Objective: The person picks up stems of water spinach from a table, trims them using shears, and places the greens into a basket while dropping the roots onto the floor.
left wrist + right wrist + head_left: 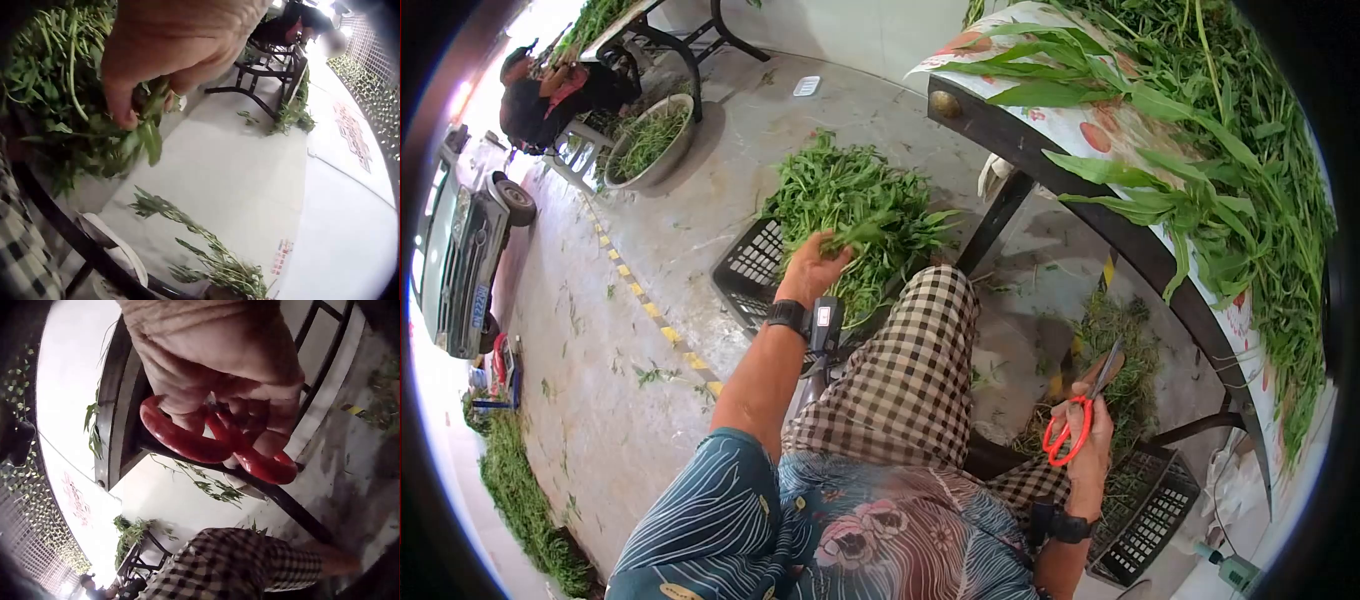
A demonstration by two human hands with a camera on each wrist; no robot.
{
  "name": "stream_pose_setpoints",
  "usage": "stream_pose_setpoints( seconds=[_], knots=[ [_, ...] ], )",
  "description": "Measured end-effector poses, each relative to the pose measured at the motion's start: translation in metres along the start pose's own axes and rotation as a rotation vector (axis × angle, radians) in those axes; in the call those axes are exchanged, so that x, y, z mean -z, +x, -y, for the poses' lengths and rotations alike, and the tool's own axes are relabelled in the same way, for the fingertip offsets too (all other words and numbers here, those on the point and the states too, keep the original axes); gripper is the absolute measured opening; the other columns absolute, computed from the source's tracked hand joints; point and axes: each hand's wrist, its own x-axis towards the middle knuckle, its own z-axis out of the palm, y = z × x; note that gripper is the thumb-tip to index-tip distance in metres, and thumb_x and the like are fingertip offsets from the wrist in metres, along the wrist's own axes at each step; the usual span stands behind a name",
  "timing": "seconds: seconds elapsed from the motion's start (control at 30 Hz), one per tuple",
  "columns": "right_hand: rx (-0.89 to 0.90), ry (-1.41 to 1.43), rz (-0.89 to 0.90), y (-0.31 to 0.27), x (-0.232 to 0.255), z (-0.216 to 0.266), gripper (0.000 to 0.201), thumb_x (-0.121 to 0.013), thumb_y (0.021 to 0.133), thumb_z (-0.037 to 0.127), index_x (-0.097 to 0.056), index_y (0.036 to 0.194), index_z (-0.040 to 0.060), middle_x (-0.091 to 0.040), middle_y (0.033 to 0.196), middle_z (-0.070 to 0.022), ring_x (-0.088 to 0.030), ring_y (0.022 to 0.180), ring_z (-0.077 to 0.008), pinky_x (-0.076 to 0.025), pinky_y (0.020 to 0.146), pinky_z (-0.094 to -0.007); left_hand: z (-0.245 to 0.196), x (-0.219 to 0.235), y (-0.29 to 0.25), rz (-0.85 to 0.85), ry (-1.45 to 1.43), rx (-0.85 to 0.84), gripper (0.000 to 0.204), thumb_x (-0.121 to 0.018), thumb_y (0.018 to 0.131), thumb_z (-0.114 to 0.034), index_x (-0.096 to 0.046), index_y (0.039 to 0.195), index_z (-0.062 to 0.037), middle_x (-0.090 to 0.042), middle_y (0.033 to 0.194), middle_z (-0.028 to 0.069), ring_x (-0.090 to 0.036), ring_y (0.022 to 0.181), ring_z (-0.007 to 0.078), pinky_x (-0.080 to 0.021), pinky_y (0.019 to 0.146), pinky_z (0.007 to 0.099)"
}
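Flowers and white lines pattern the teal shirt closest to the lens, with checkered trousers beyond it and, beside the left knee, a mound of leafy greens heaped in a black plastic crate on the floor. We see the left hand over that mound, thumb and fingertips pinching a leafy sprig; the right hand, well apart on the other side, grasps red-handled scissors, blades pointing away from the body. By our judgement the sprig is light and limp, its leaves easily bruised and perhaps slick if damp; we would take it by the firmer stem, just below the foliage. We judge the scissors rigid and modest in weight, best held by the finger loops. Head view alone gives us the crate and the scissor blades; the right wrist view loses those blades but shows the thumb passed through a loop. Only the left wrist view brings us close to the pinch, and both wrist views add red lettering on a pale wall, too blurred for us to read.
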Motion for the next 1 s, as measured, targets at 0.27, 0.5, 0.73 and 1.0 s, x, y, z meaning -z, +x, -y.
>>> stream_pose_setpoints(
  seconds=[0.27,0.5,0.73,1.0],
  knots=[
    [-0.052,-0.015,-0.010,0.008,-0.004,-0.009,0.035,-0.059,0.089,0.024,-0.050,0.116,0.0040,-0.060,0.080,-0.0036,-0.054,0.066,-0.0081,-0.047,0.059,-0.0229,-0.022,-0.025,-0.011,0.387,-0.070,-0.217,0.010,-0.055,0.090,-0.013,-0.054,0.092,-0.0031,-0.050,0.107,0.0138,-0.051,0.098,0.0278,-0.050,0.088,0.0372],
    [-0.082,-0.085,-0.035,0.009,-0.003,-0.005,0.035,-0.059,0.088,0.024,-0.050,0.116,0.0040,-0.060,0.080,-0.0036,-0.054,0.066,-0.0091,-0.046,0.061,-0.0234,0.024,0.089,0.055,-0.270,-0.155,0.080,0.027,-0.053,0.090,-0.013,-0.043,0.112,0.0003,-0.045,0.106,0.0211,-0.049,0.092,0.0345,-0.055,0.070,0.0403],
    [-0.121,-0.083,-0.058,0.008,-0.006,-0.003,0.036,-0.060,0.088,0.025,-0.050,0.115,0.0044,-0.059,0.080,-0.0036,-0.054,0.067,-0.0090,-0.045,0.061,-0.0229,0.029,0.146,0.084,-0.139,0.144,0.081,0.048,-0.053,0.090,-0.016,-0.032,0.128,0.0033,-0.041,0.118,0.0245,-0.048,0.099,0.0360,-0.051,0.075,0.0476],
    [-0.122,-0.074,-0.041,0.012,-0.006,-0.007,0.036,-0.061,0.087,0.023,-0.050,0.116,0.0044,-0.060,0.081,-0.0040,-0.054,0.067,-0.0090,-0.045,0.061,-0.0229,0.028,0.158,0.062,-0.179,0.284,0.128,0.053,-0.054,0.090,-0.017,-0.029,0.136,-0.0075,-0.019,0.141,0.0227,-0.029,0.125,0.0388,-0.036,0.095,0.0592]
  ],
)
